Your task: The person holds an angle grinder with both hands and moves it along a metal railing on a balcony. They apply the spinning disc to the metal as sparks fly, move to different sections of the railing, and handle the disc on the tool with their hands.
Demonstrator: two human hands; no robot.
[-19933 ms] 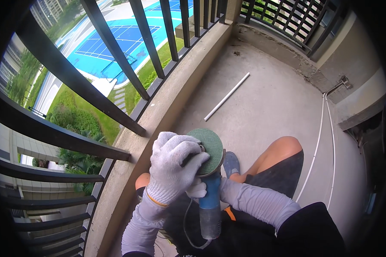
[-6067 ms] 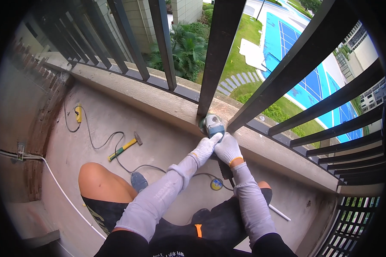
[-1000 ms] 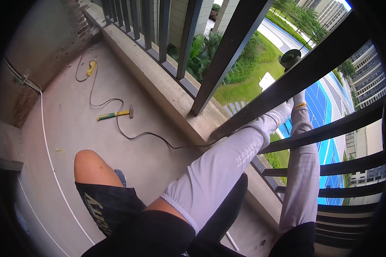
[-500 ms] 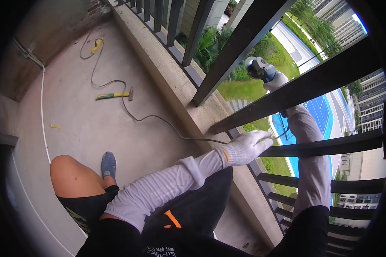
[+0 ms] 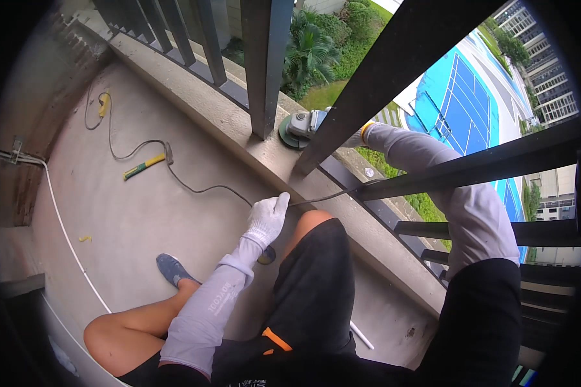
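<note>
An angle grinder [image 5: 308, 120] with a grey head and blue body sits low at the concrete ledge [image 5: 271, 151], its disc against or just above the surface between two dark railing bars. My right arm reaches outside the railing, and my gloved right hand [image 5: 355, 137] is closed on the grinder's body, partly hidden behind a bar. My left hand [image 5: 266, 218], in a white knit glove, is closed around the grinder's grey cord [image 5: 206, 189] on the inner side of the ledge, above the floor near my raised knee.
Dark railing bars [image 5: 265, 64] rise along the ledge. A hammer [image 5: 145, 166] with a yellow and green handle lies on the concrete floor beside the cord. Farther off is a yellow connector [image 5: 104, 104]. A white pipe [image 5: 64, 216] runs along the left. Greenery and a blue court lie below outside.
The grinder has come down from out beyond the railing onto the ledge between bars. My left hand has left the railing bar, moved left and closed on the cord. The view has shifted.
</note>
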